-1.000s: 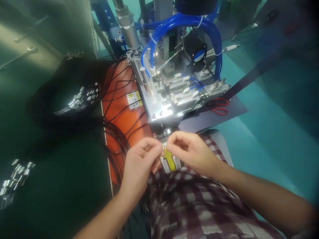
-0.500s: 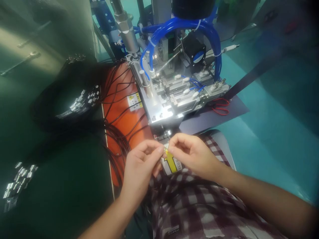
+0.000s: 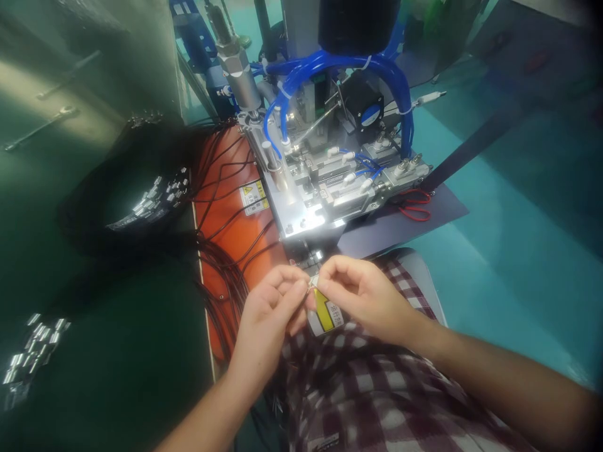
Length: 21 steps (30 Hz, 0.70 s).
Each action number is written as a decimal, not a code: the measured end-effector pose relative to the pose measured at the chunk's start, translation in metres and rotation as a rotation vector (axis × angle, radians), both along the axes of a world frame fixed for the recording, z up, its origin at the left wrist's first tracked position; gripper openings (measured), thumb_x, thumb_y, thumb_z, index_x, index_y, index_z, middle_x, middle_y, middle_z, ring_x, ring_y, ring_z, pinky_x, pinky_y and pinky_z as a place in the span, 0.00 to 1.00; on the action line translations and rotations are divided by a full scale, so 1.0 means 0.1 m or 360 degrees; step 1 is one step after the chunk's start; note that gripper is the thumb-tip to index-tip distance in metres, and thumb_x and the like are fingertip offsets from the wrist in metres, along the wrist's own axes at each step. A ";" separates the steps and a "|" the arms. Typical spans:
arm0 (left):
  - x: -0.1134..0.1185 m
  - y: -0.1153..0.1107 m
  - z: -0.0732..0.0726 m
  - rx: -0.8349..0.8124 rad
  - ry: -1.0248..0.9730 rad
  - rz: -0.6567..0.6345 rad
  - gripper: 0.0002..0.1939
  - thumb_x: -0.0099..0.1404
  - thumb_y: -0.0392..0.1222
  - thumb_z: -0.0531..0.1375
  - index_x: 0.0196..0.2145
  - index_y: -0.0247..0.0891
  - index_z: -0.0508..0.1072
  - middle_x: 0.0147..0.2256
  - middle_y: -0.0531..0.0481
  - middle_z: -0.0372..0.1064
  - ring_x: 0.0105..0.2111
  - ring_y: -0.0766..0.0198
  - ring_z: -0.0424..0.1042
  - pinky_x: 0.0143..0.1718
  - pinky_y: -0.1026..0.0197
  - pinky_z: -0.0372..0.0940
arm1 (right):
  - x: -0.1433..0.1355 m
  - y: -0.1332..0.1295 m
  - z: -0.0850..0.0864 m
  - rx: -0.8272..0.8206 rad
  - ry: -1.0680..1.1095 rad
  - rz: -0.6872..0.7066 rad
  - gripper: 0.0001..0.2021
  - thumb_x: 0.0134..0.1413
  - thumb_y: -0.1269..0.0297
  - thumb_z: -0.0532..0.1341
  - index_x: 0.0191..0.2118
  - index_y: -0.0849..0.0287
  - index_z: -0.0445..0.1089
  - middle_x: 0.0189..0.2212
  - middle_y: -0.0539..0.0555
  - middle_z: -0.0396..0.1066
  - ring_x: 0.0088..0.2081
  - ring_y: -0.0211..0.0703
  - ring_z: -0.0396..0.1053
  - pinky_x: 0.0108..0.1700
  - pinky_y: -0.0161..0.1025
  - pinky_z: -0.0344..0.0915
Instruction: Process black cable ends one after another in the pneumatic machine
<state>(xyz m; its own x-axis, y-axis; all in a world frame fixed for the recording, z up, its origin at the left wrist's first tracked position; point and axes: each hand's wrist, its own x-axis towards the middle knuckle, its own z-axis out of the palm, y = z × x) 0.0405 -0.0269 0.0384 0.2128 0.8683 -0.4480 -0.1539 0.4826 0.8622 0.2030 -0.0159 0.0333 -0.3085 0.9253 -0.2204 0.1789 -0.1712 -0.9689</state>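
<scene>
My left hand (image 3: 271, 307) is closed in a pinch, thumb against forefinger. Facing it, the fingertips of my right hand (image 3: 362, 295) are pinched too, almost meeting the left ones. A tiny pale strand shows between the two pinches; what it is cannot be made out. Just behind and below the fingertips is a white label with a yellow arrow (image 3: 325, 316). Beyond the hands stands a metal machine fixture (image 3: 301, 216) with small pneumatic cylinders. Black cables (image 3: 221, 254) run over an orange surface (image 3: 268, 251) left of it.
Blue air hoses (image 3: 325, 61) arch over the fixture. A warning sticker (image 3: 254, 197) lies on the orange surface. At the left, bundled cables with shiny metal ends (image 3: 155, 194) rest on a dark green surface (image 3: 117, 351). A red cord loop (image 3: 417, 210) hangs at the right.
Both hands keep nearly the same place, with fingertips still pinched close together. The fingers have shifted slightly, and the camera view has moved a little.
</scene>
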 end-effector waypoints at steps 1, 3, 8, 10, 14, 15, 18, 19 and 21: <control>0.00 0.00 0.00 -0.0005 0.0021 -0.0006 0.10 0.62 0.46 0.62 0.36 0.38 0.69 0.23 0.56 0.65 0.16 0.77 0.53 0.19 0.70 0.49 | 0.00 0.00 0.01 0.0009 -0.0007 -0.0004 0.06 0.59 0.67 0.56 0.30 0.59 0.65 0.26 0.48 0.66 0.28 0.35 0.62 0.30 0.33 0.60; 0.01 -0.01 0.01 -0.0011 0.0089 0.0015 0.10 0.60 0.45 0.64 0.36 0.38 0.71 0.21 0.58 0.63 0.16 0.78 0.53 0.19 0.70 0.47 | 0.01 -0.02 0.02 0.0032 -0.0034 -0.0012 0.06 0.58 0.67 0.56 0.30 0.59 0.65 0.25 0.48 0.64 0.27 0.35 0.61 0.29 0.33 0.59; 0.02 -0.03 0.02 -0.0014 0.0199 0.0108 0.10 0.60 0.44 0.64 0.27 0.35 0.70 0.22 0.57 0.64 0.15 0.79 0.51 0.17 0.70 0.46 | 0.00 -0.03 0.05 0.0094 -0.0069 0.0009 0.07 0.58 0.67 0.57 0.29 0.59 0.65 0.24 0.47 0.64 0.26 0.34 0.61 0.28 0.33 0.58; 0.02 -0.03 0.03 -0.0012 0.0213 0.0127 0.11 0.61 0.45 0.63 0.26 0.35 0.69 0.21 0.57 0.63 0.15 0.79 0.51 0.17 0.69 0.47 | -0.01 -0.02 0.06 0.0092 -0.0074 0.0010 0.07 0.58 0.67 0.57 0.29 0.59 0.64 0.24 0.47 0.64 0.26 0.34 0.61 0.28 0.33 0.58; 0.02 -0.03 0.02 0.0024 0.0184 0.0165 0.10 0.61 0.43 0.62 0.26 0.35 0.68 0.22 0.56 0.65 0.15 0.78 0.53 0.17 0.70 0.47 | -0.01 -0.02 0.06 0.0065 -0.0082 0.0013 0.07 0.58 0.67 0.57 0.29 0.59 0.65 0.25 0.47 0.65 0.26 0.35 0.62 0.27 0.33 0.57; 0.02 -0.03 0.01 0.0027 0.0177 0.0167 0.10 0.62 0.43 0.61 0.26 0.35 0.68 0.22 0.56 0.65 0.15 0.78 0.53 0.17 0.70 0.47 | -0.02 -0.02 0.06 0.0063 -0.0079 0.0013 0.06 0.58 0.67 0.57 0.29 0.59 0.65 0.25 0.48 0.65 0.26 0.35 0.62 0.27 0.33 0.57; 0.02 -0.03 0.00 0.0040 0.0164 0.0159 0.09 0.62 0.42 0.61 0.27 0.36 0.67 0.22 0.55 0.67 0.14 0.78 0.54 0.17 0.70 0.47 | -0.02 -0.03 0.06 0.0056 -0.0067 0.0011 0.07 0.58 0.66 0.57 0.29 0.59 0.65 0.25 0.48 0.65 0.26 0.34 0.61 0.27 0.33 0.57; 0.02 -0.04 -0.01 0.0048 0.0163 0.0154 0.09 0.63 0.42 0.60 0.27 0.36 0.67 0.22 0.55 0.68 0.14 0.78 0.54 0.17 0.70 0.47 | -0.02 -0.03 0.05 0.0052 -0.0066 0.0011 0.07 0.58 0.66 0.57 0.29 0.59 0.65 0.25 0.48 0.65 0.26 0.34 0.61 0.27 0.33 0.57; 0.02 -0.04 -0.01 0.0061 0.0161 0.0150 0.09 0.63 0.42 0.60 0.27 0.36 0.67 0.22 0.55 0.68 0.13 0.78 0.54 0.17 0.70 0.47 | -0.02 -0.03 0.05 0.0048 -0.0067 0.0005 0.06 0.57 0.67 0.57 0.29 0.59 0.65 0.25 0.47 0.65 0.26 0.34 0.61 0.27 0.33 0.57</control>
<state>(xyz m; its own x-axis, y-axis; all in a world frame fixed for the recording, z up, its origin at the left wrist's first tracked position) 0.0424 -0.0307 0.0373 0.0850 0.8991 -0.4294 -0.1083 0.4367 0.8930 0.2013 -0.0188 0.0384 -0.3026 0.9308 -0.2052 0.2199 -0.1413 -0.9652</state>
